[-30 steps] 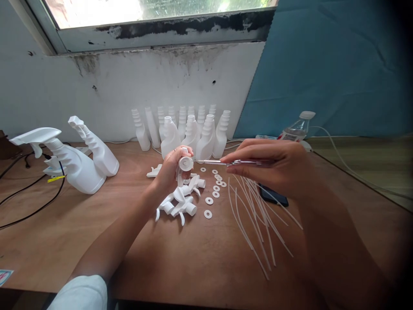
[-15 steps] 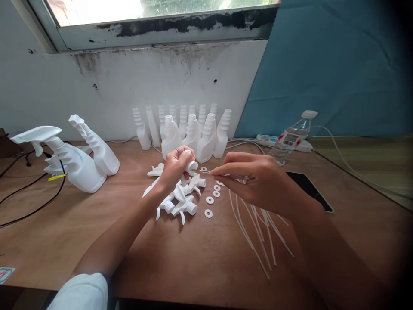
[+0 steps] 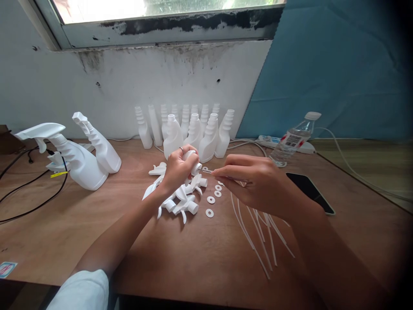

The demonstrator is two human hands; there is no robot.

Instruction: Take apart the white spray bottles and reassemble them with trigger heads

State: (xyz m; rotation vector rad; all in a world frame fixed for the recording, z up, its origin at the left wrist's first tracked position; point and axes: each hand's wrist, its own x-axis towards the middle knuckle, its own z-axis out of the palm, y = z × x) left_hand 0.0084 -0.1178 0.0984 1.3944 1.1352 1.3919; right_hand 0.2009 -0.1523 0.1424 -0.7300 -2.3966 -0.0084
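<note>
My left hand [image 3: 178, 168] is closed round a white spray trigger head [image 3: 195, 166], held above a small heap of more trigger heads [image 3: 180, 199]. My right hand [image 3: 254, 181] pinches a thin metal tool [image 3: 209, 171] whose tip points into the cap of the held trigger head. White flat washers [image 3: 211, 199] lie on the wooden table [image 3: 193, 258] just below my hands. A fan of thin white dip tubes [image 3: 258, 234] lies under my right wrist.
Several empty white bottles [image 3: 193, 131] stand against the back wall. Two bottles [image 3: 84, 157] lean at the left, one with a trigger fitted, beside black cables [image 3: 29, 202]. A clear water bottle [image 3: 292, 140] and a dark phone [image 3: 309, 187] lie at right.
My right hand moved left toward my left hand, bringing the tool tip into the trigger head's cap. The phone, first covered by that hand, now shows.
</note>
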